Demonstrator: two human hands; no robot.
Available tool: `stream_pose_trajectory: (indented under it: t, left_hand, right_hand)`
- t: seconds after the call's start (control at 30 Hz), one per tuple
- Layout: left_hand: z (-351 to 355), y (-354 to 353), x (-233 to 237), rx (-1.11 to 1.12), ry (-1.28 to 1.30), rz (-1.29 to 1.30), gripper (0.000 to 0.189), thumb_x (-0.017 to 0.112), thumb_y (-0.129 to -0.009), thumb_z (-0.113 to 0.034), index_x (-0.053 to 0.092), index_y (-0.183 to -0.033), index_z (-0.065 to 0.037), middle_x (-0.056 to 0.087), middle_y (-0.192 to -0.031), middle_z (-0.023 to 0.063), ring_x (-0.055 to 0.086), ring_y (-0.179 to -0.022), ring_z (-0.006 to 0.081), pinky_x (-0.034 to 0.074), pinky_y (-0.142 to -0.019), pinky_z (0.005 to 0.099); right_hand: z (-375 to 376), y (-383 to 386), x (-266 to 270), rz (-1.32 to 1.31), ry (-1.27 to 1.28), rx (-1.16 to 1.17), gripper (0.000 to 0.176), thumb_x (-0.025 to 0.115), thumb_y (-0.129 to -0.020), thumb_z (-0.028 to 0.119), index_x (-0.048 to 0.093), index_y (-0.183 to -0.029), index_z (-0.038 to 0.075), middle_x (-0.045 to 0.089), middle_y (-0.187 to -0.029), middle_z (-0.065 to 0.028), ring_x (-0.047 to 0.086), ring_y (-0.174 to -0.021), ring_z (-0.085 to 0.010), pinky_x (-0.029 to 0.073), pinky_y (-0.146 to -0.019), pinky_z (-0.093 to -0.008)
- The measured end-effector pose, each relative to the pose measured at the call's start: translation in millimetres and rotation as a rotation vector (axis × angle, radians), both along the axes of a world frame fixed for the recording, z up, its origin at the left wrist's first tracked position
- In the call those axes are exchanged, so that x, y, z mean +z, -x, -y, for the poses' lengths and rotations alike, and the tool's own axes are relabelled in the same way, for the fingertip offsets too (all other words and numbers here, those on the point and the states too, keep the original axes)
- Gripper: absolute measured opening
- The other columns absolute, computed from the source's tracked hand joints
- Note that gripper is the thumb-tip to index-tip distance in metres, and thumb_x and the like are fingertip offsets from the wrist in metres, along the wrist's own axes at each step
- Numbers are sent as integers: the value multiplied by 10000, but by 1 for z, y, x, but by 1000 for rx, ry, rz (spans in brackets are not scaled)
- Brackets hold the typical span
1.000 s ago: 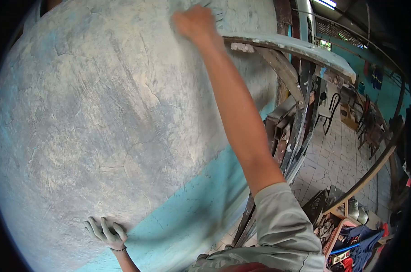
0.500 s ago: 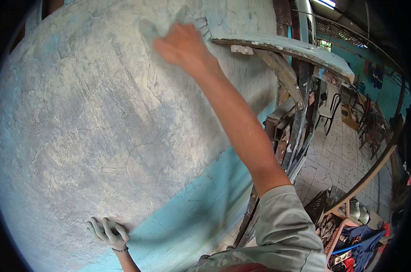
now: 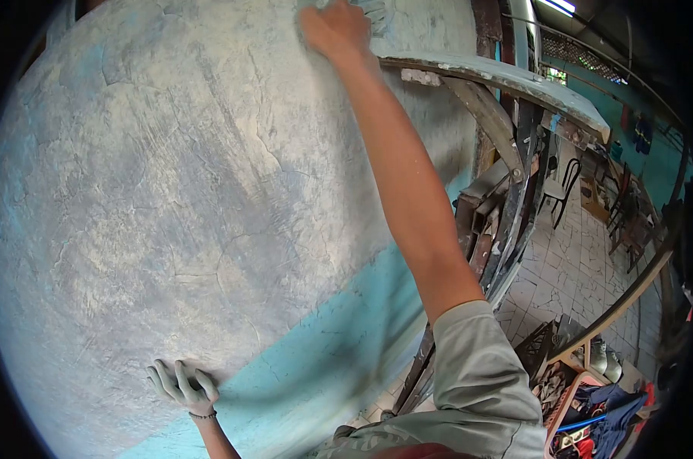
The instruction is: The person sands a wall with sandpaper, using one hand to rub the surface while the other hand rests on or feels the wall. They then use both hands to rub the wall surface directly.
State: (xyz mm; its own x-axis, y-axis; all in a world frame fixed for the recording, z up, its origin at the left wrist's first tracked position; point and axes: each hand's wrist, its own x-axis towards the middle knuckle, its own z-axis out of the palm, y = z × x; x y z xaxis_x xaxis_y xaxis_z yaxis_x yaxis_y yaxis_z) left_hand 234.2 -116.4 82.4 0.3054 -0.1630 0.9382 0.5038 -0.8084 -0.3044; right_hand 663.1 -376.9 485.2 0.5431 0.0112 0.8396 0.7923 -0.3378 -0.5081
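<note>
A wall with patchy grey and off-white plaster (image 3: 186, 229) fills the left and middle of the view. Its lower part is painted turquoise (image 3: 323, 344). My right hand (image 3: 337, 32) is at the top of the wall with the arm stretched up, its fingers closed and partly smeared by motion. A greyish edge shows beside them, but I cannot make out what it is. Low on the plaster, just above the turquoise band, my left hand (image 3: 184, 386) rests with dusty fingers spread, holding nothing. A dark bracelet (image 3: 202, 415) circles that wrist.
A worn ledge (image 3: 507, 75) juts from the wall at the right, with a wooden brace (image 3: 484, 115) beneath it. Under it stand stacked planks and metal bars (image 3: 507, 222). Farther back are a chair (image 3: 560, 191) and a tiled floor (image 3: 568, 268). A crate of clothes (image 3: 591, 413) sits lower right.
My right hand has moved up and to the right along the wall, and the arm is more upright. My left hand stays in place. The view has shifted slightly.
</note>
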Motion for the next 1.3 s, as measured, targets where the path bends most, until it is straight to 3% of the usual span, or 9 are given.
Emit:
stream_pose_trajectory:
  t: [0.13, 0.27, 0.4, 0.57, 0.9, 0.93, 1.0, 1.13, 1.3]
  left_hand:
    - [2, -2, 0, 19, -1, 7, 512, 567, -896, -152, 577, -1381, 12, 424, -1552, 314, 351, -1465, 515, 287, -1184, 644]
    - [1, -1, -3, 21, 21, -4, 526, 537, -906, -158, 546, -1411, -10, 411, -1555, 313, 327, -1474, 523, 279, -1190, 646]
    - [0, -6, -2, 8, 5, 24, 524, 534, -912, -161, 543, -1415, -15, 409, -1560, 303, 322, -1478, 517, 285, -1187, 650]
    - [2, -3, -3, 35, 7, 11, 531, 531, -911, -162, 537, -1421, -15, 410, -1556, 307, 318, -1481, 514, 290, -1185, 655]
    - [2, -2, -4, 15, 7, 14, 530, 539, -907, -158, 544, -1414, -5, 409, -1556, 314, 335, -1472, 516, 285, -1186, 656]
    - [3, -3, -3, 8, 5, 27, 511, 551, -906, -145, 558, -1393, 8, 420, -1549, 316, 341, -1470, 514, 292, -1183, 651]
    - [4, -7, -1, -13, -4, 43, 501, 562, -904, -128, 564, -1384, 14, 430, -1542, 319, 348, -1465, 515, 303, -1179, 643]
    - [1, -5, -5, 27, -2, 33, 537, 518, -910, -177, 534, -1423, -18, 392, -1566, 311, 319, -1481, 512, 284, -1188, 656]
    - [-1, -4, -11, 25, 24, 32, 543, 537, -899, -170, 528, -1421, -19, 394, -1559, 320, 319, -1475, 521, 286, -1183, 661]
  right_hand:
    - [-35, 1, -7, 205, -60, -111, 870, 460, -983, 591, 453, -1369, -188, 623, -1150, -436, 433, -1316, -561, 397, -1091, -599]
    - [-3, -28, -14, 112, 64, -23, 577, 496, -987, 350, 663, -1036, -200, 696, -1019, -358, 691, -939, -443, 520, -879, -540]
    - [-46, -15, -21, 314, -102, -322, 1108, 391, -989, 698, 86, -1531, -219, 546, -1274, -481, 256, -1430, -614, 235, -1226, -546]
    - [21, 10, -5, -154, 168, 134, 1066, 396, -999, 677, 147, -1521, -219, 560, -1299, -445, 613, -1211, -497, 483, -1071, -498]
    - [1, -46, 7, -16, 51, 53, 644, 487, -998, 385, 597, -1215, -212, 705, -977, -357, 704, -907, -455, 538, -876, -538]
    - [-1, 10, -8, 37, -131, 79, 757, 481, -1007, 430, 428, -1414, -207, 697, -1034, -371, 699, -985, -447, 524, -920, -538]
    - [-46, 13, -17, 693, -374, -950, 791, 475, -1012, 450, 349, -1487, -169, 686, -1129, -355, 663, -1079, -471, 486, -964, -547]
    - [-1, -37, 12, 32, 7, 74, 689, 469, -1010, 449, 589, -1306, -162, 641, -1234, -386, 609, -1180, -520, 439, -1057, -559]
    - [-19, 7, 14, 161, -182, -184, 673, 474, -1003, 428, 600, -1280, -173, 608, -1291, -394, 575, -1238, -531, 427, -1089, -551]
